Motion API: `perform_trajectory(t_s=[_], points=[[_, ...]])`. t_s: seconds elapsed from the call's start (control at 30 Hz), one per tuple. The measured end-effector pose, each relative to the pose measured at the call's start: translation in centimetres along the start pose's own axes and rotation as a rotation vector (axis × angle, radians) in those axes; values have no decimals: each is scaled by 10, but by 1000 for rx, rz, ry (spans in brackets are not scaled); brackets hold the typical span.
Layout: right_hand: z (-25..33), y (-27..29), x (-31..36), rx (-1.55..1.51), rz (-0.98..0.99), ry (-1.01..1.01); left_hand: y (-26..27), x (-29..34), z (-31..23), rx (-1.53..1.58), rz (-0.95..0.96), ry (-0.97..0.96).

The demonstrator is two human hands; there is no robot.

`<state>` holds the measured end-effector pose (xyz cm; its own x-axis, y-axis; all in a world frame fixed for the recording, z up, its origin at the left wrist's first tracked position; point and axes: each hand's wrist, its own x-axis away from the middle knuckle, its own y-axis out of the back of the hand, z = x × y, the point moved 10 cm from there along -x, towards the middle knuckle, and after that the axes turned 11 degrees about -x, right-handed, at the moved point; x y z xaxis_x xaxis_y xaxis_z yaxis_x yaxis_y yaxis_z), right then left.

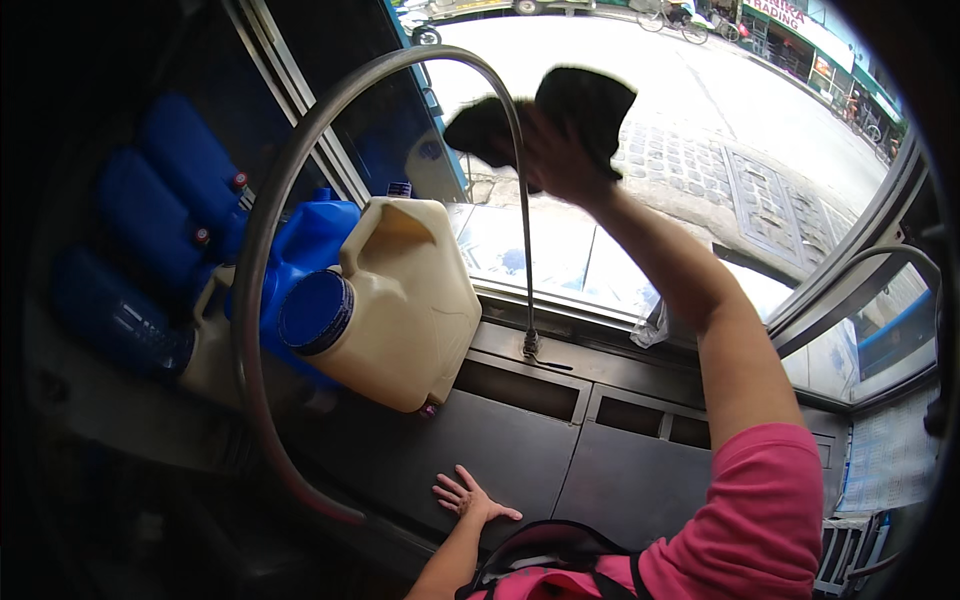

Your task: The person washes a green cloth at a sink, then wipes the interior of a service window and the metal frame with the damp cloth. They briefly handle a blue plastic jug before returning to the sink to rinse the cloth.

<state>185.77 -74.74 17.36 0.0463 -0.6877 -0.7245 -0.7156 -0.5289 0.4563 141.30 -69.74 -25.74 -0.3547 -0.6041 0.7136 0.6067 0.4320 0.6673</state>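
My right hand point(560, 155) is raised at the far side, its arm stretched forward. It holds a black cloth point(590, 105), slightly smeared by motion, against the bright view through the window. Whether the cloth touches glass, I cannot tell. Below, my left hand point(470, 498) rests with fingers spread on the dark flat panel point(510, 445). A curved metal tube point(285, 170) arches in front of the cloth and comes down to a fitting on the ledge. Left of the tube's foot lies a cream plastic jug point(420, 290) with a dark blue cap.
Blue water containers point(150, 200) with small red-marked taps stand at the left. A blue jug point(310, 240) is behind the cream one. Slots point(520, 390) are cut along the panel's far edge. A metal window frame point(850, 280) and papers point(890, 450) are at the right; beyond lies a street.
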Motion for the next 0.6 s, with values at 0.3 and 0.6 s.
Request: perform_trajectory(t_s=[0.3, 0.6], points=[[104, -100, 232, -419, 1235, 235, 3, 5, 2, 13, 18, -6], [-220, 157, -209, -105, 78, -248, 6, 10, 4, 53, -20, -32]])
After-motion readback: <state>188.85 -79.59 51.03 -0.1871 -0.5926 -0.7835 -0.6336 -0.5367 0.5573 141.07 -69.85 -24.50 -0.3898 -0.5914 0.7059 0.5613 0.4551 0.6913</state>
